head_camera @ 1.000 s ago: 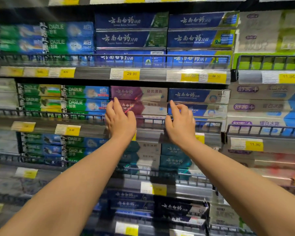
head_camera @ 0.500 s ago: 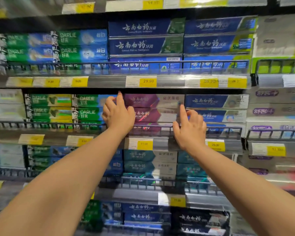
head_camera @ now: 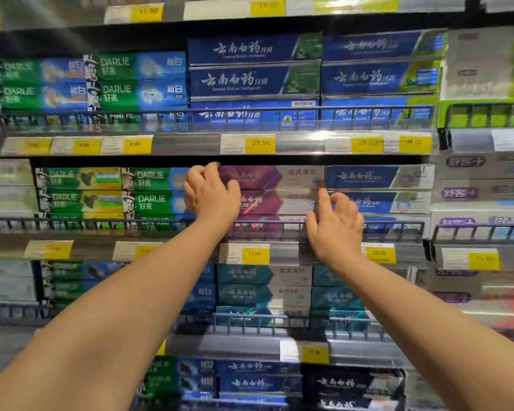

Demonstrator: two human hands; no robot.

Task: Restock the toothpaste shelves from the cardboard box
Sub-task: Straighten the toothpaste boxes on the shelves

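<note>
2-handed, brackets the purple toothpaste boxes (head_camera: 273,185) stacked on the middle shelf (head_camera: 294,253), probably to square their ends behind the wire rail (head_camera: 279,223) and beside the blue boxes (head_camera: 362,176). Sets the left hand (head_camera: 211,197), fingers curled, on the top box's left end, gripping or merely nudging, cannot tell. Sets the right hand (head_camera: 336,232) at the right end, forefinger raised against the 2nd box, other fingers loosely bent, with no cardboard box in view.

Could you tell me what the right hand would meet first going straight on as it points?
Most likely the right hand meets the pale right end of the purple toothpaste boxes; depth is unclear.
</note>
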